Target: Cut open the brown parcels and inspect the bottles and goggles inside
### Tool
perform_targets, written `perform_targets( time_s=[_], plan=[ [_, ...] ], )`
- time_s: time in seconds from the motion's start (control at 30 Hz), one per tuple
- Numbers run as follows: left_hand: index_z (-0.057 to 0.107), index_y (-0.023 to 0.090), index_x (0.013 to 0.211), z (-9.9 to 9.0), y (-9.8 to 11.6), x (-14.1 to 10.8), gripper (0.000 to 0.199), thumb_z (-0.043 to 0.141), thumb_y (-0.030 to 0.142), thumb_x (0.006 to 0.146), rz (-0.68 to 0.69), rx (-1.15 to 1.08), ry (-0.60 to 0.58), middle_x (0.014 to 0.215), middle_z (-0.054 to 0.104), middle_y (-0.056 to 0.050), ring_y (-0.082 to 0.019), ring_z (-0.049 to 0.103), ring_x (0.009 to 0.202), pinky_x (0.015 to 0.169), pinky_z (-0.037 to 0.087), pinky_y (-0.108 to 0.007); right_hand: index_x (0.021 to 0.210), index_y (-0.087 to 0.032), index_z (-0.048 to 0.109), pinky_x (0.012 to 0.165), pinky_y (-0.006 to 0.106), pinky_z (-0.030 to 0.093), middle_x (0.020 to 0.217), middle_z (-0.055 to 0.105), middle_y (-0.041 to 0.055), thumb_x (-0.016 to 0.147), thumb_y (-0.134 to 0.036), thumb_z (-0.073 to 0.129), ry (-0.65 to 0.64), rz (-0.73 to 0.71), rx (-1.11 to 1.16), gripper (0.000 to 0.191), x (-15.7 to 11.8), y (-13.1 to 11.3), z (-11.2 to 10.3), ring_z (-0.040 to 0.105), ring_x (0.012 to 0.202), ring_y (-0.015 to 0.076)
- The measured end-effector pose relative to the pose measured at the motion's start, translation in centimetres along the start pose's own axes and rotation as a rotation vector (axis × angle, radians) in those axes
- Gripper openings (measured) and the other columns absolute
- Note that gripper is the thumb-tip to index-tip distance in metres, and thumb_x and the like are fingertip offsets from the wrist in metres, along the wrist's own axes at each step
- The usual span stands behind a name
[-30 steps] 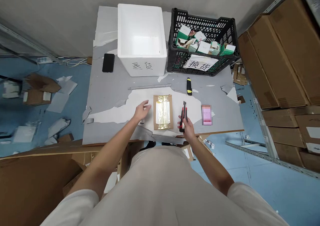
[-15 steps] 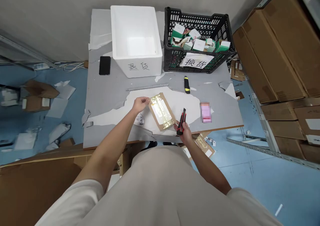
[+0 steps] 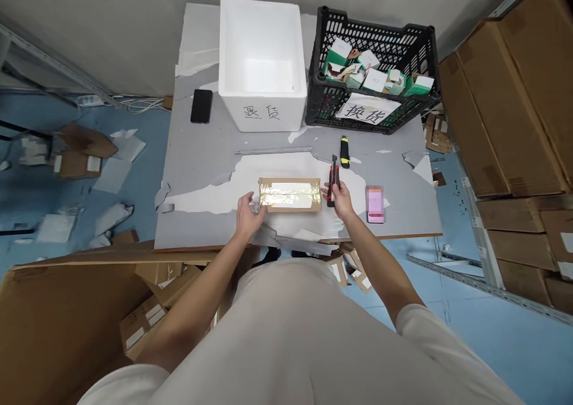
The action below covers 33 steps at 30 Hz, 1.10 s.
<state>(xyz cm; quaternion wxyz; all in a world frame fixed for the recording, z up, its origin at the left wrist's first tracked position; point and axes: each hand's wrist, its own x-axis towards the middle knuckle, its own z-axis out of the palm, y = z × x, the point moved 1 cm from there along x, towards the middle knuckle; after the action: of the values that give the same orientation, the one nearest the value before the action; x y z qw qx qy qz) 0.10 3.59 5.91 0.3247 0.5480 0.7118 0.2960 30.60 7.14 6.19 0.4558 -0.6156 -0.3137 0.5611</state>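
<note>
A small cardboard box (image 3: 290,206) wrapped in shiny tape, with a white label on top, lies lengthwise on the worn white patch of the table. My left hand (image 3: 249,215) is at its left end, fingers apart, the thumb touching or very close to the near corner. In my right hand (image 3: 341,199) is a red and black utility knife (image 3: 333,181), its tip pointing away from me, just right of the box. Beyond it lies a second knife, black and yellow (image 3: 344,152). A phone with a pink screen (image 3: 375,205) rests to the right.
At the back stand a white foam box (image 3: 264,115) and a black crate (image 3: 322,103) holding small green and white boxes. A black phone (image 3: 201,106) lies back left. Cartons (image 3: 510,112) fill the right side; a large open carton (image 3: 58,309) stands at front left.
The box has turned from a slant to lie straight across the table. My left hand has moved down to its near left corner. The right hand, still with the utility knife, has moved farther forward.
</note>
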Motion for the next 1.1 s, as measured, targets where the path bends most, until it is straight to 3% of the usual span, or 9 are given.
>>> perform_targets(
  time_s=[0.1,0.2,0.33,0.73,1.1],
  plan=[
    [0.035,0.012,0.142,0.2,2.4,1.5,0.084,0.064,0.05,0.073,0.355,0.258,-0.113,0.15,0.031,-0.021,-0.035,0.027,0.141,0.111,0.029,-0.05,0.134,-0.024,0.044,0.051,0.024,0.052,0.097,0.066,0.005,0.085,-0.058,0.049,-0.007,-0.017,-0.222,0.06,-2.4,0.4,-1.9,0.057,0.056,0.0082],
    [0.025,0.013,0.147,1.1,4.2,3.0,0.11,0.07,0.064,0.061,0.539,0.485,-0.316,0.156,0.017,-0.021,-0.04,0.012,0.145,0.114,0.014,-0.055,0.145,-0.024,0.034,0.041,0.021,0.046,0.095,0.064,0.0045,0.086,-0.055,0.047,-0.076,0.011,-0.361,0.068,-5.0,1.2,-3.2,0.051,0.05,0.0065],
    [0.022,0.009,0.148,2.3,5.1,3.9,0.123,0.073,0.068,0.053,0.559,0.654,-0.405,0.154,0.021,-0.025,-0.042,0.015,0.144,0.114,0.006,-0.058,0.148,-0.026,0.033,0.039,0.019,0.046,0.092,0.064,0.0036,0.088,-0.049,0.046,-0.112,0.036,-0.431,0.066,-6.6,2.1,-3.6,0.049,0.047,0.0053],
    [0.025,0.009,0.147,2.6,4.7,3.8,0.118,0.073,0.065,0.055,0.568,0.648,-0.373,0.151,0.03,-0.023,-0.041,0.022,0.141,0.114,0.006,-0.057,0.148,-0.028,0.034,0.036,0.018,0.043,0.088,0.062,0.0023,0.088,-0.045,0.047,-0.13,0.067,-0.426,0.064,-6.3,2.0,-4.2,0.048,0.046,0.0052],
    [0.033,0.011,0.143,2.9,4.4,3.8,0.106,0.069,0.063,0.058,0.611,0.565,-0.321,0.145,0.038,-0.024,-0.044,0.031,0.134,0.11,0.014,-0.06,0.147,-0.028,0.036,0.04,0.019,0.044,0.075,0.059,-0.0011,0.09,-0.038,0.046,-0.392,0.027,-0.656,0.06,-3.7,-1.3,-6.8,0.045,0.042,0.0052]
  ],
)
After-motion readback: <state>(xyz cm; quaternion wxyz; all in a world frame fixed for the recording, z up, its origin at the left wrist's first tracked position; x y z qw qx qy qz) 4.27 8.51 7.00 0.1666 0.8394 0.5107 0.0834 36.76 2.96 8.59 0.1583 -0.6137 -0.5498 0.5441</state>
